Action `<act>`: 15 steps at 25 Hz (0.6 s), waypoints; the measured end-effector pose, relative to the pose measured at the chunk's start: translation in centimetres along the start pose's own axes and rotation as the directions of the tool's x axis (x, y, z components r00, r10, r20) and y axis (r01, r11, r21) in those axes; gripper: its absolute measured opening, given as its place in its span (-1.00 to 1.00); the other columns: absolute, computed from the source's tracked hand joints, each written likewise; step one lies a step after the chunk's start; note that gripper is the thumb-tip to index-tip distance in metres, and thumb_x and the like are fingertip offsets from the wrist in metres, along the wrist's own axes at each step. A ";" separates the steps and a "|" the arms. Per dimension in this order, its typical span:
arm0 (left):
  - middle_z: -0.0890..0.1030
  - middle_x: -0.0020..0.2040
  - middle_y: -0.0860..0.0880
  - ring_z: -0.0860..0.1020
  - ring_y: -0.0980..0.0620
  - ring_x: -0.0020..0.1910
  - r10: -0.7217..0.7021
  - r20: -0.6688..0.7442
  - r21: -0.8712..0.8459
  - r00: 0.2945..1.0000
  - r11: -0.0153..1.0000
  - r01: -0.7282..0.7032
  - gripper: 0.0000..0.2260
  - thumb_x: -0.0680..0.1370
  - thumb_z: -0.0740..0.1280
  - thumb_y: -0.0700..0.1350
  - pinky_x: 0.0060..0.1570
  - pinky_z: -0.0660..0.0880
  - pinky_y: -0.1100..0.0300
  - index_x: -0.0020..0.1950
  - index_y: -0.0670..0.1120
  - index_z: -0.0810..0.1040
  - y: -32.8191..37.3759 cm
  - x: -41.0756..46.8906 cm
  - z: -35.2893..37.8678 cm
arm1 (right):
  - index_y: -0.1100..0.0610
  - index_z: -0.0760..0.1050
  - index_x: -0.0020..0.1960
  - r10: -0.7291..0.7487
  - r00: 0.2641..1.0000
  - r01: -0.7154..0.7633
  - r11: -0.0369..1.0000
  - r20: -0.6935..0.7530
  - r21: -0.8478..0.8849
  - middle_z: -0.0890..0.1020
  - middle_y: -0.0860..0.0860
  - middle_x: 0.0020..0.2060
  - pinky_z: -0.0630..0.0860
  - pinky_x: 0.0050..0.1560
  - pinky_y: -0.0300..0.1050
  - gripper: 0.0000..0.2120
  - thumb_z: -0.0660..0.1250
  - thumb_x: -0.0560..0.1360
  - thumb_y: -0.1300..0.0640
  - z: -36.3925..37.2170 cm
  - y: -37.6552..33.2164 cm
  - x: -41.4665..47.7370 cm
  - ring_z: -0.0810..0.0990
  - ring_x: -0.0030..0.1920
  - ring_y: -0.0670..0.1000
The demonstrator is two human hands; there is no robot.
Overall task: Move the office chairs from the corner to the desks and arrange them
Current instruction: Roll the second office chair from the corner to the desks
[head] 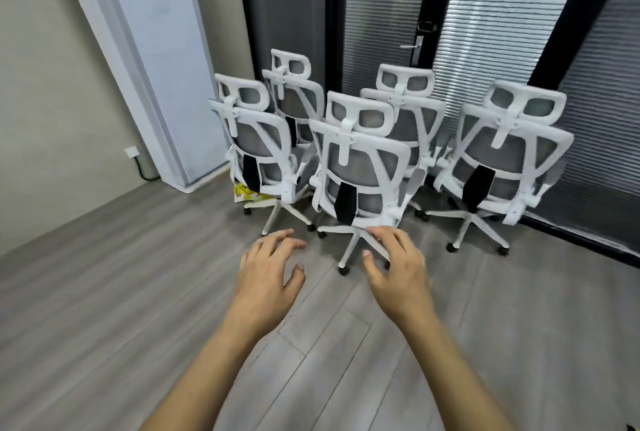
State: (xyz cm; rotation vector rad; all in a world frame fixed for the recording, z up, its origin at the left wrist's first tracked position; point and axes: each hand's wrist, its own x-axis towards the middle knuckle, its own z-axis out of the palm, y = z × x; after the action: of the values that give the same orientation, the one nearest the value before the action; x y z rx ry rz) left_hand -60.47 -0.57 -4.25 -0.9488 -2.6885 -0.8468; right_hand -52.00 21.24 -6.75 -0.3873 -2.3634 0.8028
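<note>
Several white-framed office chairs with grey mesh backs stand clustered in the corner, backs toward me. The nearest chair (360, 167) is in the middle, with another chair (256, 150) to its left and a third (509, 160) to its right; others stand behind them. My left hand (268, 273) and my right hand (398, 266) are stretched forward over the floor, palms down, fingers relaxed and spread, holding nothing. Both hands are short of the nearest chair and touch nothing.
A tall white floor-standing air conditioner (162, 60) stands at the left by the wall. Behind the chairs is a dark-framed glass door with blinds (485, 15) and a handle (417, 46). A yellow item (242, 192) lies under the left chair. Grey wood floor (138, 292) stretches around me.
</note>
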 end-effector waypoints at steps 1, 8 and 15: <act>0.39 0.39 0.14 0.33 0.05 0.39 -0.007 -0.008 -0.010 1.000 1.000 0.007 -0.74 0.57 0.27 0.00 0.36 0.27 0.02 0.26 0.16 0.46 -1.5 3.0 0.6 | -0.10 0.47 0.32 -0.007 1.000 0.008 1.000 0.010 -0.015 0.50 -0.21 0.20 0.39 0.31 0.01 -0.63 0.28 0.52 -0.02 1.4 0.5 2.9 0.50 0.19 -0.11; 0.42 0.34 0.16 0.36 0.07 0.35 0.045 0.021 -0.070 0.999 0.997 -0.044 -0.68 0.51 0.15 0.09 0.32 0.30 0.00 0.23 0.17 0.48 -11.6 26.7 7.0 | -0.10 0.49 0.30 0.066 0.996 -0.069 0.996 -0.061 -0.055 0.46 -0.27 0.16 0.35 0.33 -0.03 -0.65 0.36 0.53 0.09 11.7 7.9 23.7 0.34 0.15 -0.39; 0.43 0.39 0.11 0.38 0.03 0.39 0.147 0.189 -0.118 0.971 0.985 -0.127 -0.64 0.55 0.27 0.01 0.37 0.30 -0.01 0.36 0.15 0.46 -17.7 49.3 15.0 | -0.09 0.48 0.32 0.241 0.961 -0.258 0.958 -0.136 -0.127 0.51 -0.18 0.19 0.39 0.28 0.02 -0.63 0.37 0.53 0.09 18.3 15.9 40.3 0.50 0.16 -0.07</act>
State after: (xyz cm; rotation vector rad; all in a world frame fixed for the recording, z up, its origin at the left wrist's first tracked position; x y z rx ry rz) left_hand -109.67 22.51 -8.39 -1.2899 -2.7210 -0.9171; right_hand -93.43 43.20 -10.15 -0.7865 -2.2940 0.7003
